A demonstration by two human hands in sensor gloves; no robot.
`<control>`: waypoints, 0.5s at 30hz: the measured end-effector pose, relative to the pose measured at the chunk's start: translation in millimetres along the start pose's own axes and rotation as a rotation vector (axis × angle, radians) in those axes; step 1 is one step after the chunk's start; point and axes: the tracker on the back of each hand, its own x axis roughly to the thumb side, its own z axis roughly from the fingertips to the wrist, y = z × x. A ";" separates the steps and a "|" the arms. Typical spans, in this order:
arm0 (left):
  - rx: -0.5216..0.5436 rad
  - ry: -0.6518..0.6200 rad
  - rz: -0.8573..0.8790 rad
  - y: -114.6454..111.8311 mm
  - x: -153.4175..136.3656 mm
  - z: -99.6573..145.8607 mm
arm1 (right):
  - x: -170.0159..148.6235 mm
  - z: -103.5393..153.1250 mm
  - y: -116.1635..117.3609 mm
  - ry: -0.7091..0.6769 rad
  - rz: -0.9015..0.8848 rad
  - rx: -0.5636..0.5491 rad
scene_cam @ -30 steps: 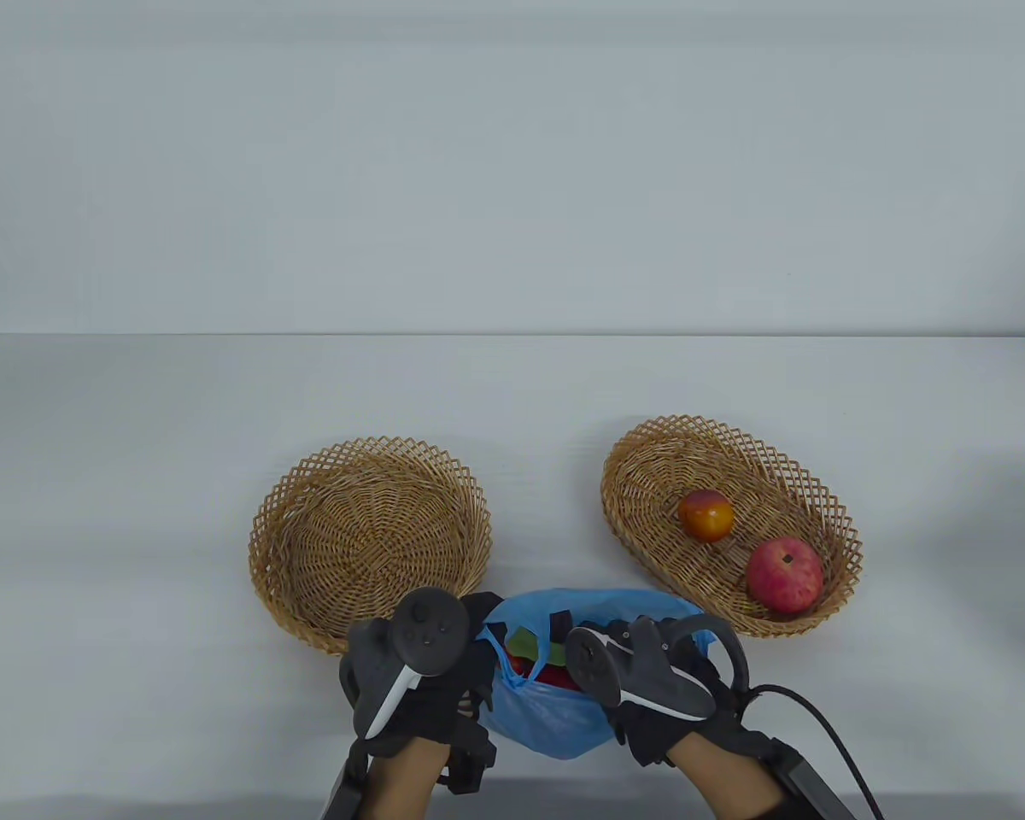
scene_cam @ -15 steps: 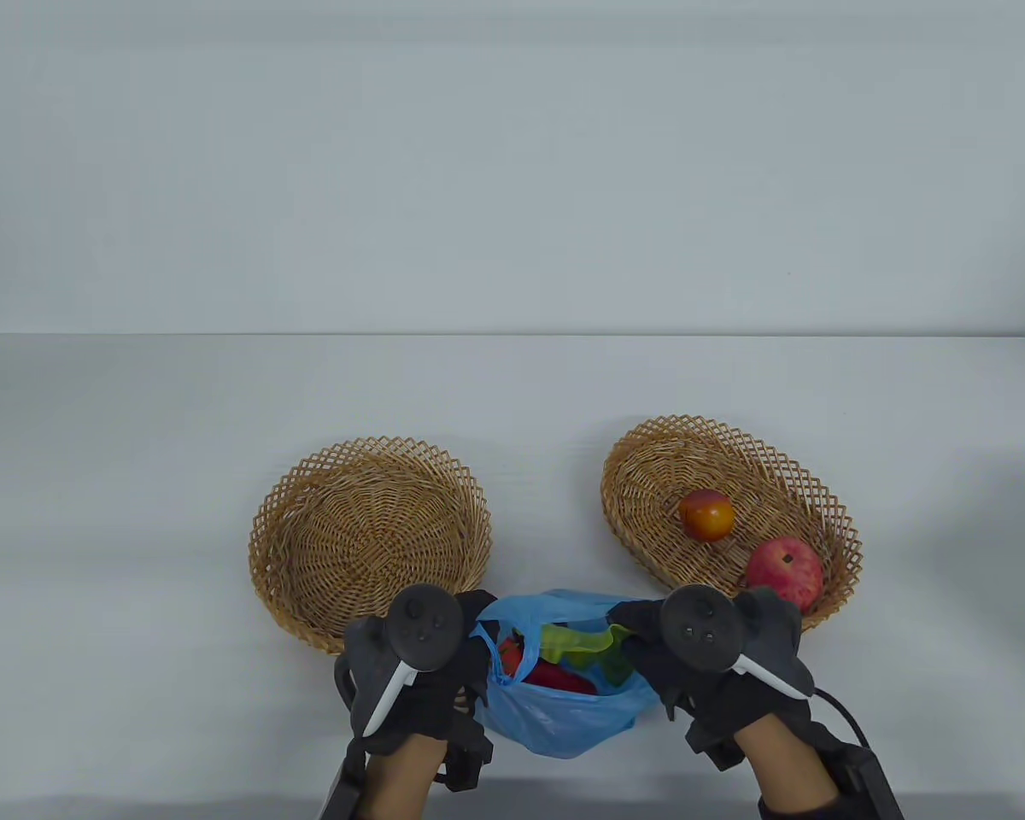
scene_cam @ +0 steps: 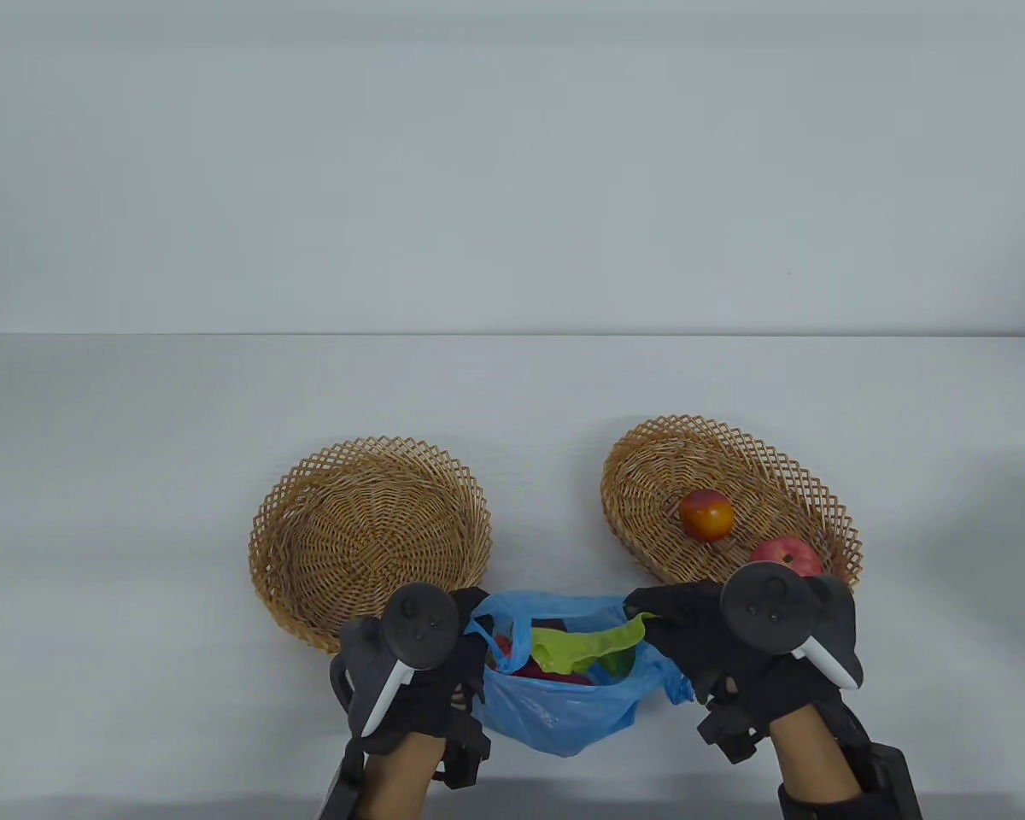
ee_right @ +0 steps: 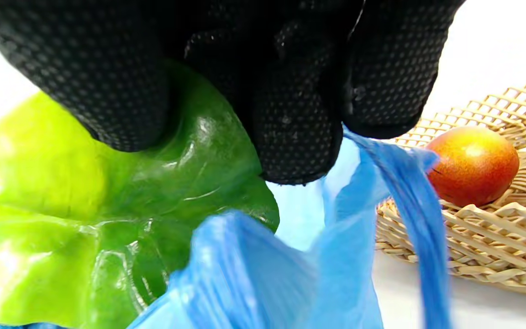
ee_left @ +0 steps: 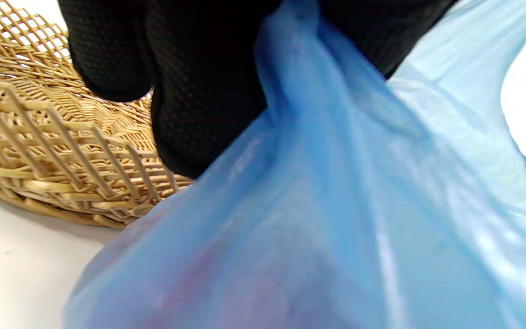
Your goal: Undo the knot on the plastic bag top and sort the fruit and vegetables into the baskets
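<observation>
The white worktop (scene_cam: 137, 478) is wide, with lots of bare room behind the baskets and out to both sides. Its front edge is close to the person's wrists.

Two woven baskets sit on it, well apart. The left basket (scene_cam: 367, 538) has nothing showing inside it. The right basket (scene_cam: 649, 478) holds a small orange-red fruit (scene_cam: 706, 515) and a red apple (scene_cam: 787, 555), which is partly hidden behind the right hand's tracker.

The blue plastic bag (scene_cam: 555, 709) lies near the front edge, between the baskets and just in front of them. Its mouth is pulled wide open. Its left side is just beside the left basket's rim.

The left hand (scene_cam: 431, 675) is curled tight round the bag's left edge. In the left wrist view its fingers (ee_left: 199, 91) pinch a bunch of blue plastic, with the basket rim right behind them.

The right hand (scene_cam: 717, 649) is curled round a green leafy vegetable (scene_cam: 585, 645) at the bag's right edge. In the right wrist view its fingers (ee_right: 290, 128) press on the shiny green leaf, and a strip of blue plastic hangs from under them too.

Something red (scene_cam: 555, 675) lies deeper in the bag, under the leaf. I cannot tell what it is.
</observation>
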 end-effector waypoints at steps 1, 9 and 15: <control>-0.005 -0.001 0.005 -0.1 -0.4 -0.2 | -1.7 0.2 -1.3 -0.001 -0.020 -0.013; -0.059 -0.087 -0.010 -5.0 8.3 2.5 | -12.2 5.5 -12.7 0.011 -0.274 -0.154; -0.179 -0.239 0.111 -2.0 13.3 4.3 | -15.7 10.8 -17.9 0.042 -0.351 -0.248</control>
